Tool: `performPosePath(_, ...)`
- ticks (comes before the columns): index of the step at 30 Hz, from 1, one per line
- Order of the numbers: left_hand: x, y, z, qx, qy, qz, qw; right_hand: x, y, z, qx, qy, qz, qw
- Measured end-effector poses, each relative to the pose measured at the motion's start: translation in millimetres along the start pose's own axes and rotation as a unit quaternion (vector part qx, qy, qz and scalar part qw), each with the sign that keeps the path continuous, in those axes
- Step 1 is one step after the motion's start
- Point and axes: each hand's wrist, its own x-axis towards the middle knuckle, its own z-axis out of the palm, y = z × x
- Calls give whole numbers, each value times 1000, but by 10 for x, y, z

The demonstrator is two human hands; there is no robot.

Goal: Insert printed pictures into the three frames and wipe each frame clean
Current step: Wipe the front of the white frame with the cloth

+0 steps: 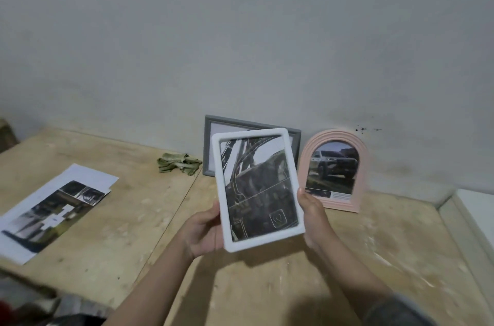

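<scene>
White frame held up, picture in

Our left hand and right hand grip its edges; we should keep fingers off the glass.

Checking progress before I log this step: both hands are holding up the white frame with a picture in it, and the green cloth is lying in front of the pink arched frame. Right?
Not quite. In the head view the green cloth lies left of the grey frame, not before the pink arched frame. The rest holds: the left hand and right hand hold up the white frame.
</scene>
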Motion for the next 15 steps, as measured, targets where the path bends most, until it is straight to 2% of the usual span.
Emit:
performPosePath(5,38,-139,-23,-16,9,46,999,3,61,37,37,-25,5,999)
performPosePath(9,73,-162,20,-40,-1,49,998,142,284,32,76,-67,1,995)
performPosePath(13,85,-139,58,-31,-1,59,998,56,233,30,76,-59,2,995)
performPosePath(15,28,-63,114,1,21,17,1000,0,151,35,55,-51,3,997)
